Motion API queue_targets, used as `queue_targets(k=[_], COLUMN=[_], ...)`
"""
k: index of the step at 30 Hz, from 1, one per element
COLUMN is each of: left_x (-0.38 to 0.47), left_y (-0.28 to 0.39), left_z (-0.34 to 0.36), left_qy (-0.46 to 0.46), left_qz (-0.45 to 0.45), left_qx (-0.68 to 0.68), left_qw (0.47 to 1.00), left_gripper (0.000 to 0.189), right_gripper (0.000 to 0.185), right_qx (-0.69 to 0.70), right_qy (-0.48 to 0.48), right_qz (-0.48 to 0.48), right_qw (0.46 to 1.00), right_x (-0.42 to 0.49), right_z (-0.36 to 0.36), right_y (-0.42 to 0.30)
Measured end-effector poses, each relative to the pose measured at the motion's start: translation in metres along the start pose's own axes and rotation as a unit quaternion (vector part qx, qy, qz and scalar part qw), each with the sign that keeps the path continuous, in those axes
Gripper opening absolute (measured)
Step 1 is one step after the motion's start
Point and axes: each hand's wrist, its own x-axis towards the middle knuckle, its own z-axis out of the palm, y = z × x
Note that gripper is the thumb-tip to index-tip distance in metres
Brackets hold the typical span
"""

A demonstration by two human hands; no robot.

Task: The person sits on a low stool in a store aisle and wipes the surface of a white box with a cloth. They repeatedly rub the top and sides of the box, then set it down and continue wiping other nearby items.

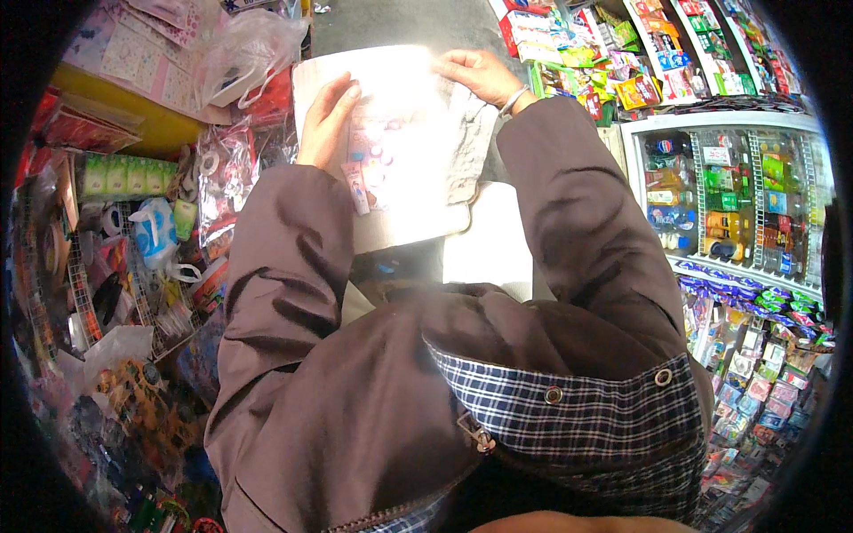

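Note:
A pale, flat panel (406, 230) with rounded corners lies before me, largely washed out by strong sunlight. On its face is a printed sheet or packet (373, 160) with small coloured pictures, its details lost in glare. My left hand (326, 123) rests on the panel's left side, thumb and fingers pointing away from me; its grip is unclear. At the far right corner, my right hand (481, 74) brings thumb and fingers together on the panel, fingertips partly bleached. Crumpled whitish material (472, 143), perhaps plastic or paper, runs along the right edge below that hand.
A glass-fronted drinks cooler (726, 200) with bottles stands at right, packaged snacks (586, 40) beyond it. Small packets (760, 393) fill the lower right. At left are a clear plastic bag (256, 46), a blue-white tissue pack (154, 230) and wire racks (143, 293).

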Motion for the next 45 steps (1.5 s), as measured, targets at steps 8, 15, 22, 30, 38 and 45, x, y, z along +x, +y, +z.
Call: queue_targets(k=[8,15,22,30,38,45], left_x=[0.016,0.011,0.012,0.012,0.010,0.012], left_y=[-0.010,-0.007,-0.020,-0.026,-0.019,-0.025], left_z=[-0.004,-0.001,0.004,0.006,0.004,0.006], left_qy=[-0.036,0.006,0.023,0.047,0.032,0.028], left_qz=[-0.146,-0.083,-0.095,-0.048,-0.081,-0.057], left_qx=[-0.048,0.014,-0.080,-0.056,-0.075,-0.084], left_qw=[0.987,0.996,0.992,0.996,0.993,0.994], left_gripper=[0.045,0.044,0.038,0.037,0.040,0.040], right_gripper=[0.033,0.022,0.014,0.015,0.016,0.016], right_qx=[0.055,-0.021,-0.217,-0.208,-0.057,-0.251], right_qy=[0.097,0.247,0.206,0.120,0.218,0.232], right_qz=[0.032,-0.070,-0.120,-0.124,-0.115,-0.109], right_qw=[0.993,0.966,0.947,0.963,0.968,0.933], right_x=[0.005,-0.009,0.011,-0.001,0.002,0.030], right_z=[0.021,0.048,0.109,0.111,0.097,0.111], right_y=[-0.005,-0.048,-0.053,-0.050,-0.057,-0.060])
